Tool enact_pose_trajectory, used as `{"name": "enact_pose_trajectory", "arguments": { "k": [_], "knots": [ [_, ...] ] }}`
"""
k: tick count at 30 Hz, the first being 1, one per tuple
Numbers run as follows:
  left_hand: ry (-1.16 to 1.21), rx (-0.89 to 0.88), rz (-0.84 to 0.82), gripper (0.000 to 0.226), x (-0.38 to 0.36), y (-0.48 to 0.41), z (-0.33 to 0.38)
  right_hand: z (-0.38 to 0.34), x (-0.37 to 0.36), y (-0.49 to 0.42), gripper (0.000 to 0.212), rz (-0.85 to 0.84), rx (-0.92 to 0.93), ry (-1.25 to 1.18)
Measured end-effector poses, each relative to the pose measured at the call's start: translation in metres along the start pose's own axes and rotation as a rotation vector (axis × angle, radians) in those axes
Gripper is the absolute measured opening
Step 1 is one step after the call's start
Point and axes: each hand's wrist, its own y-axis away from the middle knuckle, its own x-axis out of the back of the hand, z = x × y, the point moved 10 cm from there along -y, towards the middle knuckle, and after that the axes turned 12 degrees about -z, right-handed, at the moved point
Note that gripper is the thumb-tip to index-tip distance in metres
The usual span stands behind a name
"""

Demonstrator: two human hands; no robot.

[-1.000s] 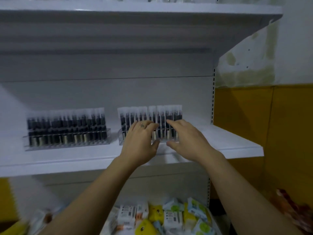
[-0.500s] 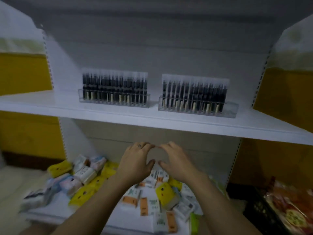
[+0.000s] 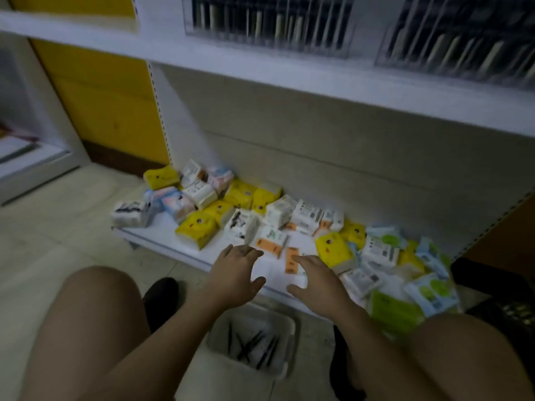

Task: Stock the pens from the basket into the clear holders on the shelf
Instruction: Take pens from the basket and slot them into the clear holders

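Hovering both hands, empty, above the basket

My left hand (image 3: 236,270) and right hand (image 3: 317,280) are both palm-down, fingers spread and loose, nothing in either. Thumbs point at each other with a gap between, not touching. Both are over the front edge of the bottom shelf (image 3: 162,241).

The basket (image 3: 214,338) is at 6 o'clock from my hands, on the floor (image 3: 58,227) between my left knee (image 3: 95,314) and right knee (image 3: 463,357), near the bottom shelf's edge. Dark pens (image 3: 252,345) lie loose in it, crossed at odd angles; too blurred to count.

From 10 through 3 o'clock, tissue packs (image 3: 197,227) are piled on the bottom shelf: yellow, white, pale blue, green.

The upper shelf (image 3: 289,79) runs across at 12 o'clock. Two clear holders stand on it, the left holder (image 3: 269,27) at 12 and the right holder (image 3: 457,39) at 1 o'clock, well apart from the basket. Both hold rows of upright dark pens, tops cut off by the frame edge.

A dark shoe (image 3: 160,296) is at 8 o'clock.
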Motion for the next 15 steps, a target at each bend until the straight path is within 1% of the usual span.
{"name": "enact_pose_trajectory", "arguments": {
  "k": [4,7,10,13,15],
  "knots": [
    [0.009,0.058,-0.119,0.07,-0.046,-0.01,-0.02,0.028,-0.057,-0.017,0.069,-0.115,-0.065,-0.135],
    [0.082,0.107,-0.164,0.071,-0.072,-0.012,-0.031,0.039,-0.087,-0.025,0.07,-0.189,-0.096,-0.166],
    [0.101,0.173,-0.3,0.071,-0.115,-0.01,-0.045,0.045,-0.109,-0.032,0.072,-0.264,-0.118,-0.167],
    [0.097,0.19,-0.401,0.072,-0.145,-0.012,-0.056,0.045,-0.127,-0.041,0.063,-0.313,-0.124,-0.175],
    [0.147,0.243,-0.441,0.07,-0.161,-0.015,-0.072,0.05,-0.142,-0.046,0.057,-0.357,-0.144,-0.174]
  ]
}}
